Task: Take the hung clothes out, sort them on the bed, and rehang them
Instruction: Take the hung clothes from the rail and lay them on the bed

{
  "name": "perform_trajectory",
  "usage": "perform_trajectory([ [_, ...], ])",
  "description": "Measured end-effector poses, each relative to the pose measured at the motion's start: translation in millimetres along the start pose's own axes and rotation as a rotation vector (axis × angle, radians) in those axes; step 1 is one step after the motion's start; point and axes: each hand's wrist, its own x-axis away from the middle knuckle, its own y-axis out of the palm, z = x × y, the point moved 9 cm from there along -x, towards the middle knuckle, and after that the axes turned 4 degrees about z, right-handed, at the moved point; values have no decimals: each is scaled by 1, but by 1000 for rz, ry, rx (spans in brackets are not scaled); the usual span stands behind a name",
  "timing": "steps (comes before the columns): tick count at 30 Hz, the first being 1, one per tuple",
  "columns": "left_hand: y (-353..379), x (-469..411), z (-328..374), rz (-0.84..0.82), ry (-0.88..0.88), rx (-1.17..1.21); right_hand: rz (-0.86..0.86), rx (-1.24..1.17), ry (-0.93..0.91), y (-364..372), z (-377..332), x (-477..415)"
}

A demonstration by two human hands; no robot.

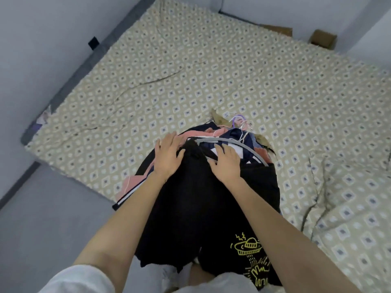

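Clothes pile [203,197] at bed [190,70] edge; left hand [168,157], right hand [225,163] atop

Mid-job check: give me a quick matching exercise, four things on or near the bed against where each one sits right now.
1 left hand
2 grey hanger
3 cardboard box
4 yellow print

A off the far right edge of the bed
B flat on the black garment, left side
C low on the black garment, nearest the person
D arching across the clothes pile, by the right hand

Pairs: 1-B, 2-D, 3-A, 4-C
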Motion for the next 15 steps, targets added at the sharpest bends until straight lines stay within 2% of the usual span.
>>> perform_trajectory([
  [8, -112, 101, -107, 172, -225, -51, -7, 112, -330, -5, -173, 34],
  [15, -213, 281, -221, 375, -500, -110, -46, 131, -736, 32, -374, 160],
])
